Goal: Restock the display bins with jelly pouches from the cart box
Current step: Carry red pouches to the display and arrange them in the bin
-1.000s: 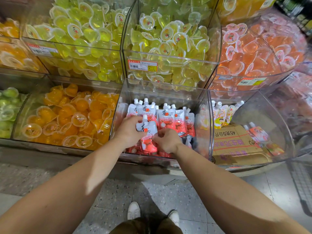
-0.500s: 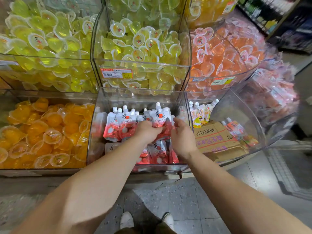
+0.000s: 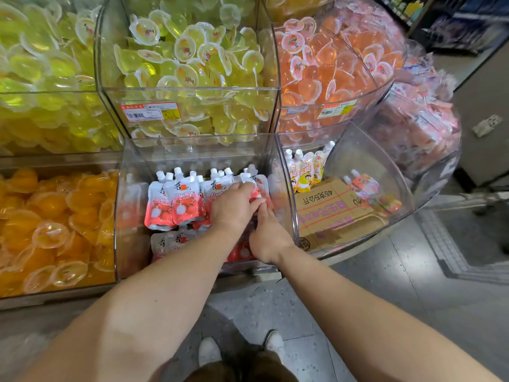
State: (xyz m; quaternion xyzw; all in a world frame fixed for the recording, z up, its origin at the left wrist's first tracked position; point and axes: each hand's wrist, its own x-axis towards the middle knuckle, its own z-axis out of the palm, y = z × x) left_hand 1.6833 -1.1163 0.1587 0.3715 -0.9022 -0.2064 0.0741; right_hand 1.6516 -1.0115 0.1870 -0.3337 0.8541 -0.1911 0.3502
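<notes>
Red-and-white jelly pouches (image 3: 176,205) — white caps, yellow cups (image 3: 190,67), orange cups (image 3: 52,216)

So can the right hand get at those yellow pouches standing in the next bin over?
Probably yes. The right hand is beside the clear divider, and the yellow pouches stand in an open-topped bin with nothing over them.

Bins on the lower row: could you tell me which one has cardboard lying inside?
The curved clear bin at the right end; flattened cardboard covers its floor.
</notes>
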